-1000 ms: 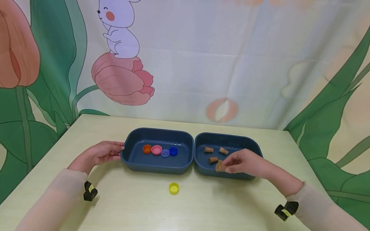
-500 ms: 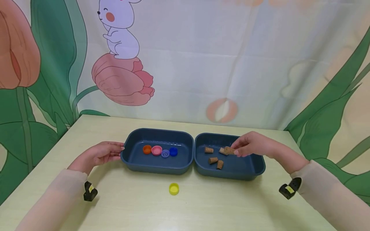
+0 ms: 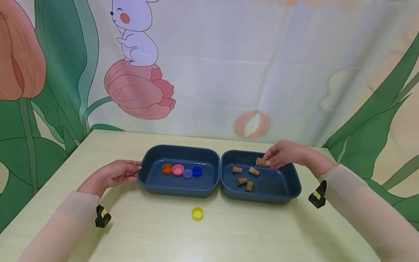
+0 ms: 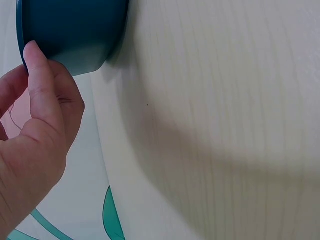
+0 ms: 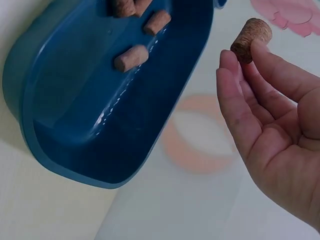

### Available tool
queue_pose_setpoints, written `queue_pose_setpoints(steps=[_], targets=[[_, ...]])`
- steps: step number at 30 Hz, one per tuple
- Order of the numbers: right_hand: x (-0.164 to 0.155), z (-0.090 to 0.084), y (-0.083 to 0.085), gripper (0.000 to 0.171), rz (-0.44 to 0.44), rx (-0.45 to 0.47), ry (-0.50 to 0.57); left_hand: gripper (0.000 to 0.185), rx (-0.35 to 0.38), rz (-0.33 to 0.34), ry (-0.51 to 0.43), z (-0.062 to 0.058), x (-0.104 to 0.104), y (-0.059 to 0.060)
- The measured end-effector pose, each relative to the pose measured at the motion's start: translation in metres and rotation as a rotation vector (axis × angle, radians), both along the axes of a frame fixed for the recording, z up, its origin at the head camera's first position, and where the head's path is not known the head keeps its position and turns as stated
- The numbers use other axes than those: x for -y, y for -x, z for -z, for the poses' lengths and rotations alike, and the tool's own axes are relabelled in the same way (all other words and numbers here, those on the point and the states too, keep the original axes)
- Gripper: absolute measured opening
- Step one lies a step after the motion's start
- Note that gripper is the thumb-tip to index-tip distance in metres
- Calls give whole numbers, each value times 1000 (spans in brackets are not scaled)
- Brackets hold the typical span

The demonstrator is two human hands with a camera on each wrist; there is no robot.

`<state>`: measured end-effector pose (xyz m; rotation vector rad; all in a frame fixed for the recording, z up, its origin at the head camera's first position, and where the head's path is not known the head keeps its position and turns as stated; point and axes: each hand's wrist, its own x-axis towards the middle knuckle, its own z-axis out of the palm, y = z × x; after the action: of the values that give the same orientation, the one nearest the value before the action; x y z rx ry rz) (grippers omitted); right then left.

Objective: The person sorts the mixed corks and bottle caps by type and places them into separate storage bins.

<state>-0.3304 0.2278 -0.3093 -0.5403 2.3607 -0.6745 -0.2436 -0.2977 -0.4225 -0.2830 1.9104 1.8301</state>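
My right hand [image 3: 284, 154] pinches a cork stopper [image 3: 261, 162] between thumb and fingertips, over the far side of the right blue tray [image 3: 262, 199]. In the right wrist view the cork [image 5: 251, 40] stands out beyond the fingertips, clear of the tray floor. Several more corks [image 3: 242, 181] lie on that tray's floor, towards its left half. At the left end of the left blue tray [image 3: 178, 191], my left hand [image 3: 119, 172] grips the rim. The left wrist view shows one digit against the outer wall [image 4: 75, 35] just below the rim.
Inside the left tray sit an orange cap [image 3: 167, 169], a pink cap [image 3: 178, 170], a purple cap [image 3: 187, 174] and a blue cap [image 3: 196, 171]. A yellow cap [image 3: 197, 214] lies on the table [image 3: 157, 233] in front. A printed curtain [image 3: 209, 72] hangs behind.
My right hand, with the cork in it, has moved from the right tray's near side to its far side. The left hand, the trays and the caps have stayed put.
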Motion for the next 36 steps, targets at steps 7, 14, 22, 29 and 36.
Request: queue_pose_setpoints(steps=[7, 14, 22, 29, 36], targets=[[0, 12, 16, 34, -14, 95, -15, 49, -2, -2, 7, 0, -1, -1], [2, 27, 30, 33, -14, 145, -66, 52, -3, 1, 15, -3, -2, -3], [4, 45, 41, 33, 1, 188, -76, 56, 5, 1, 15, 0, 0, 0], [9, 53, 43, 31, 12, 196, -94, 57, 3, 0, 23, 0, 1, 0], [11, 64, 45, 26, 0, 204, -137, 57, 7, -7, 13, -2, -1, -1]])
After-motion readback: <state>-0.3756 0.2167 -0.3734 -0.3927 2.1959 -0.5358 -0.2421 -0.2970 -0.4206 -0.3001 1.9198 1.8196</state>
